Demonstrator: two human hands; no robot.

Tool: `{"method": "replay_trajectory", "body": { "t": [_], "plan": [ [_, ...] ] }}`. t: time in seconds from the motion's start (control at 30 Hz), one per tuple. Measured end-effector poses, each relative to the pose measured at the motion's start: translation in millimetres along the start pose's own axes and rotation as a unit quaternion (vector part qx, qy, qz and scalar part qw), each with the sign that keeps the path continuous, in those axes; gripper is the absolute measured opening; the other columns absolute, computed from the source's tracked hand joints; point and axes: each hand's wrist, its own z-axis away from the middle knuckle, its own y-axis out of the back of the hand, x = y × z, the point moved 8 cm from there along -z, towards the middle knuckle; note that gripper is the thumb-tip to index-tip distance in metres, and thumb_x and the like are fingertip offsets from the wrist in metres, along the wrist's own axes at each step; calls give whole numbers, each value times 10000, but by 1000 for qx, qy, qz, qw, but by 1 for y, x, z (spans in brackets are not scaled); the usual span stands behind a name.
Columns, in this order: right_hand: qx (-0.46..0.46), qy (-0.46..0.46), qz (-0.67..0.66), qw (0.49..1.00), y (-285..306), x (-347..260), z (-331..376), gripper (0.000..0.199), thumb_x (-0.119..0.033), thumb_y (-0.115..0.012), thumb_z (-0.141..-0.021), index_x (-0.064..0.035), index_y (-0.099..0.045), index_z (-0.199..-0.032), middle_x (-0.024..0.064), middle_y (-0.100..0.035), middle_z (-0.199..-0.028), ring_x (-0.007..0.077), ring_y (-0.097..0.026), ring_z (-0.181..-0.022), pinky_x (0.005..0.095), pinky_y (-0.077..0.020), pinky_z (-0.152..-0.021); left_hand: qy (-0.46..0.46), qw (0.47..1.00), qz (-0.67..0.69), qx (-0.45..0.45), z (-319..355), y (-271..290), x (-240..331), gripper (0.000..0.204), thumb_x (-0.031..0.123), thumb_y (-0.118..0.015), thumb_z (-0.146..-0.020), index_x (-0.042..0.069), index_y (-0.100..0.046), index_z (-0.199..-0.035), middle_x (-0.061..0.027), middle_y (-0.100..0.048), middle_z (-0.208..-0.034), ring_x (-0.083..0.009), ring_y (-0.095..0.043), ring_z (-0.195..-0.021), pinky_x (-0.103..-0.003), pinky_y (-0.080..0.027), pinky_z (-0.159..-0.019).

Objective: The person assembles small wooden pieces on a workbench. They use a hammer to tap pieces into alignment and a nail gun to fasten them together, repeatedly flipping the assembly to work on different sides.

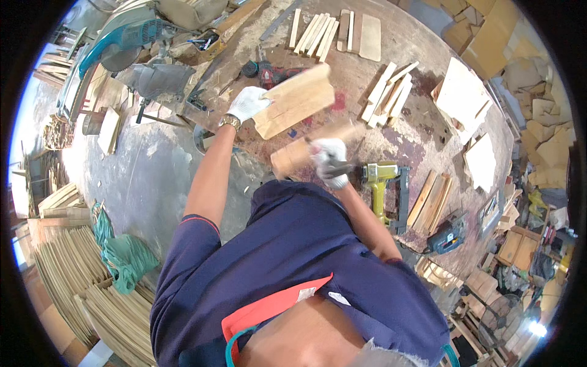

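Note:
My left hand (249,105), in a white glove with a watch at the wrist, grips the left edge of a pale wooden board (301,98) with a notched end. In front of my body, my gloved right hand (330,160) is smeared by motion. Its fingers look curled round a dark, narrow thing (342,169) whose kind I cannot make out. Beneath and beside that hand lies a second wooden board (290,158), partly covered and blurred. A yellow-green nail gun (383,183) rests just right of my right hand. Beyond the held board sits a red and black power drill (269,74).
Wooden strips (315,35) and shorter sticks (389,93) lie across the worktable (422,43). White-topped panels (463,98) stand to the right, near a blue jigsaw-like power tool (447,232). A teal mitre saw (125,43) occupies the far left; stacked slats (70,275) fill the lower left.

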Motion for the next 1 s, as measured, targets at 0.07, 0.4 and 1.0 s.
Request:
{"method": "replay_trajectory", "body": {
  "t": [0.07,0.4,1.0],
  "plan": [
    [203,-67,-244,946,38,37,35,341,-237,-610,-978,-41,-633,-700,26,-563,-588,92,-524,-544,275,-422,-514,31,999,-25,29,-1,13,1,379,448,-671,-875,102,-771,-994,-189,-728,-935,-388,-690,-906,-463,-538,-786],
    [391,-241,-443,770,165,29,55,336,-302,-594,-1016,-146,-463,-750,-42,-393,-591,113,-377,-484,305,-361,-456,-19,985,-79,152,43,0,29,384,411,-623,-925,102,-744,-1118,-189,-727,-954,-358,-700,-906,-463,-540,-776],
    [172,-428,-90,883,119,60,143,240,-116,-608,-959,-56,-609,-1191,-62,-479,-683,38,-449,-516,210,-349,-438,197,727,508,418,77,26,-123,377,400,-644,-984,25,-657,-946,-64,-663,-910,-167,-586,-794,-332,-467,-715]
  ]
}}
